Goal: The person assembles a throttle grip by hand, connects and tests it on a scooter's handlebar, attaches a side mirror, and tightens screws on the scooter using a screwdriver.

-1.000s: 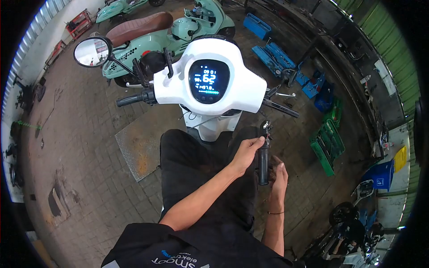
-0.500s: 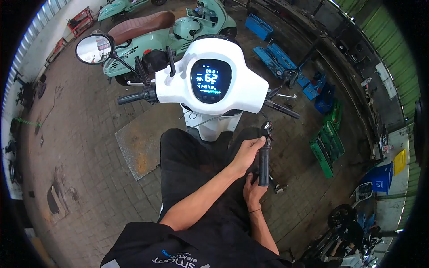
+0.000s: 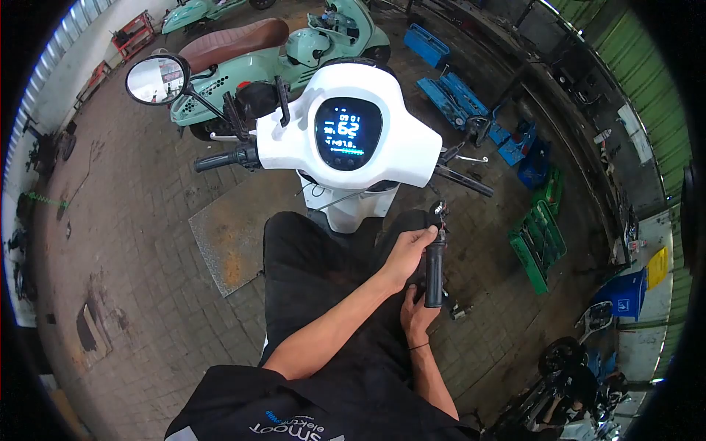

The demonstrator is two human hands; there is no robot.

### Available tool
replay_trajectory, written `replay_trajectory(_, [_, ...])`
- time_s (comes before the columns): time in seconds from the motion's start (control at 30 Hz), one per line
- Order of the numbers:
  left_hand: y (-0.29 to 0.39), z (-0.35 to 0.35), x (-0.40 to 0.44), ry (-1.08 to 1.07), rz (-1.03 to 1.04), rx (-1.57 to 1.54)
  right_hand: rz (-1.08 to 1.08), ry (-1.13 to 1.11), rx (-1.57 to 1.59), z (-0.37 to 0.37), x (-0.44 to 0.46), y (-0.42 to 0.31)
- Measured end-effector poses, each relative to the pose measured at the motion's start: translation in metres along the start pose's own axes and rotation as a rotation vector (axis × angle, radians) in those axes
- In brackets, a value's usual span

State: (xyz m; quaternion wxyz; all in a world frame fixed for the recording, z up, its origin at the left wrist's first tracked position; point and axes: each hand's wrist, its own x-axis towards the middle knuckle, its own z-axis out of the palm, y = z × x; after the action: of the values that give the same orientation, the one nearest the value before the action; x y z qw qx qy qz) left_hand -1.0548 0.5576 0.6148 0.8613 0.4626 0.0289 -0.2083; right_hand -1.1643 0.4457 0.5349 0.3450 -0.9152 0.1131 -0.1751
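- The right hand (image 3: 419, 314) is at the near end of a black handle (image 3: 434, 272), just to its left, with fingertips partly hidden beside and behind it; whether they press on it or stand a little off, I cannot tell.
- The left hand (image 3: 406, 259) reaches across from the left and has thumb and fingers closed together on the far part of the handle.
- The handle is held upright in the view, its long axis running near to far, just right of the dark trousers (image 3: 309, 253). The right hand is nearer its close end, the left hand nearer its far end, where a metal fitting (image 3: 439, 212) sits.
- Right of the handle's near end, a small part (image 3: 460, 312) lies on the floor, too small to name.
- Beyond the fitting, apart from the handle, the bare bar (image 3: 465, 181) of the white scooter (image 3: 294, 147) slants out to the right, beside a brake lever (image 3: 471, 159).
- Farther left are the scooter's lit display (image 3: 348, 134) and round mirror (image 3: 156, 79).
- Far right lie a green toolbox (image 3: 539, 250) and a blue toolbox (image 3: 456, 95); at the far left stands a pale green scooter (image 3: 220, 88).
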Motion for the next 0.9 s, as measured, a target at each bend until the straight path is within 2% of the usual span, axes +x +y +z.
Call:
replay_trajectory(0.2, [0.001, 0.001, -0.001, 0.009, -0.004, 0.002, -0.035, 0.035, 0.019, 0.001, 0.001, -0.001])
replay_trajectory(0.67, [-0.002, 0.001, 0.001, -0.002, 0.000, 0.000, 0.065, 0.040, 0.151, 0.004, 0.000, 0.000])
replay_trajectory(0.9, [0.001, 0.002, -0.001, 0.010, -0.017, 0.014, 0.042, 0.016, 0.091, 0.002, 0.000, 0.000])
